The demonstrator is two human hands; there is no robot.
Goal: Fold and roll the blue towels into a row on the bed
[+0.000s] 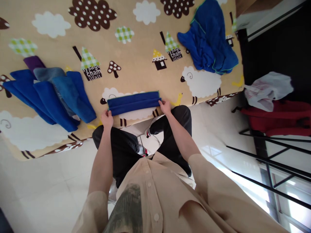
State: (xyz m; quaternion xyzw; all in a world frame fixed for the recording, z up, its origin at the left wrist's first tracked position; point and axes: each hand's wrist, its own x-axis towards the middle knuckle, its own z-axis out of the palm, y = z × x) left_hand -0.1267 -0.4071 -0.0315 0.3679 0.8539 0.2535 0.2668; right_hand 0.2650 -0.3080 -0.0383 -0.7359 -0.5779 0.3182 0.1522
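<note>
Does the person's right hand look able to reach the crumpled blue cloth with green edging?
Probably yes: only tan, sheep-printed fabric lies between, though the right hand would first have to release the folded blue cloth strip.

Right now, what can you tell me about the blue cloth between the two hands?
The blue cloth looks like soft, plain fabric, with a thin green trim along its far edge. It is folded into a long, narrow strip, a lengthwise crease or fold line showing, and lies slightly slanted on the sheep-patterned cover, close to the cover's near edge. The left hand pinches its near left corner; the right hand, its right end.
</note>
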